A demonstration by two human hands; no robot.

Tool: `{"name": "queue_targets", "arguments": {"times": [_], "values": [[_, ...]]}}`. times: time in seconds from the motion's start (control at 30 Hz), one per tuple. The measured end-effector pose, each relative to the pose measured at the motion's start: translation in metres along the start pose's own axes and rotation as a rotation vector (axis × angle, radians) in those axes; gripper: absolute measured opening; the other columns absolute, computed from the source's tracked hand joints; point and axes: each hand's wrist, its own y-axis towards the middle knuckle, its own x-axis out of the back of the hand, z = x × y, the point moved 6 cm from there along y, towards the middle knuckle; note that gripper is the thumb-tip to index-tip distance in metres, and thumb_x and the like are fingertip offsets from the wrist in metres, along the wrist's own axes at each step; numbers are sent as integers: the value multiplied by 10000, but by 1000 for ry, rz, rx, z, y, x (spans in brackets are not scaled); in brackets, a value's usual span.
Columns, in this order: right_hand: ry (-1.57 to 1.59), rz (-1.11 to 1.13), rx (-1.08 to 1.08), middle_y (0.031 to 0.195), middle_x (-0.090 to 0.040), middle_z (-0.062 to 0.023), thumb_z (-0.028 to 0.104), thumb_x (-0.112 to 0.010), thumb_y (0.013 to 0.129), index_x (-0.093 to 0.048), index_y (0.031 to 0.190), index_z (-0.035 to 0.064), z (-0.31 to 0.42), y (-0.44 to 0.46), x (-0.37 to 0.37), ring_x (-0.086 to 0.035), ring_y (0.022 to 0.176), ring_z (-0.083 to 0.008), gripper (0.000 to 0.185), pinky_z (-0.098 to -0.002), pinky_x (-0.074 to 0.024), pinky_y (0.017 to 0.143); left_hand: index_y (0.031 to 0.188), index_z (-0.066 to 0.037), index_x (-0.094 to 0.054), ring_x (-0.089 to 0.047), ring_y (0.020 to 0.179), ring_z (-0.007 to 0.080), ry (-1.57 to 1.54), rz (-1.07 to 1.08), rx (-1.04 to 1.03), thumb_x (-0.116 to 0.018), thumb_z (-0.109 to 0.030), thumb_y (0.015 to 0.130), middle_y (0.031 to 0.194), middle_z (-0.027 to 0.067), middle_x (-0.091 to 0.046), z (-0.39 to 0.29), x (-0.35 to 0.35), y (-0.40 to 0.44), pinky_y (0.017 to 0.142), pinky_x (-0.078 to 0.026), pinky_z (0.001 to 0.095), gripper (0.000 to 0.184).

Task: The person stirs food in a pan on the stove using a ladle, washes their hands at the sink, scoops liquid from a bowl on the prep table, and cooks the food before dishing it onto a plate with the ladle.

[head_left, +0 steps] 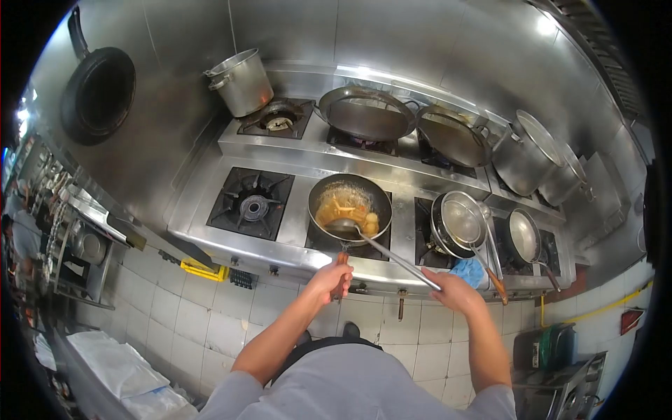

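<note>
A dark wok (379,198) sits on the front middle burner. Its wooden handle (341,260) points toward me, and my left hand (326,283) is closed around it. In the wok is orange-brown saucy food (341,207), with pale strips and a few rounded chunks at the right side. My right hand (456,292) grips the end of a long metal ladle (399,262). The ladle's bowl rests in the food near the wok's front side. A blue cloth (467,272) lies just beyond my right hand, at the stove's front edge.
Left of the wok is a bare burner (253,204). To its right stand a pan with a strainer (462,218) and a small frying pan (523,236). Wide pans (367,119) and tall pots (241,84) line the back. A yellow object (204,270) lies below the stove's left front.
</note>
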Motion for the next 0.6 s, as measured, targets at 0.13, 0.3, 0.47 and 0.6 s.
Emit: {"name": "queue_targets", "arguments": {"times": [0.13, 0.3, 0.47, 0.6], "values": [[-76, -131, -115, 1076, -622, -202, 93, -702, 855, -436, 1508, 150, 0, 29, -1, -633, 1000, -413, 707, -485, -500, 874, 902, -117, -472, -486, 422, 133, 65, 10, -183, -583, -113, 902, 608, 12, -495, 52, 10, 21, 380, -441, 315, 112], [-73, -130, -183, 1072, -626, -194, 103, -701, 871, -456, 1499, 190, -11, 6, 1, -628, 1015, -395, 680, -481, -504, 879, 936, -108, -470, -479, 424, 126, 108, -1, -142, -553, -88, 903, 614, 15, -484, 71, 15, 1, 382, -443, 304, 92], [-109, 7, -128, 1085, -633, -188, 122, -708, 873, -468, 1494, 219, -12, -17, 22, -630, 1004, -397, 672, -476, -503, 860, 923, -110, -482, -494, 470, 110, -40, 22, -71, -565, -121, 922, 667, 2, -511, 33, -3, 17, 414, -460, 295, 84], [-83, 26, -91, 1073, -655, -181, 108, -738, 854, -478, 1493, 223, -1, -24, 38, -625, 1012, -396, 699, -457, -485, 870, 913, -113, -506, -507, 522, 101, -54, -19, -56, -585, -162, 935, 711, -16, -518, 9, -20, 1, 439, -466, 289, 96]]}}
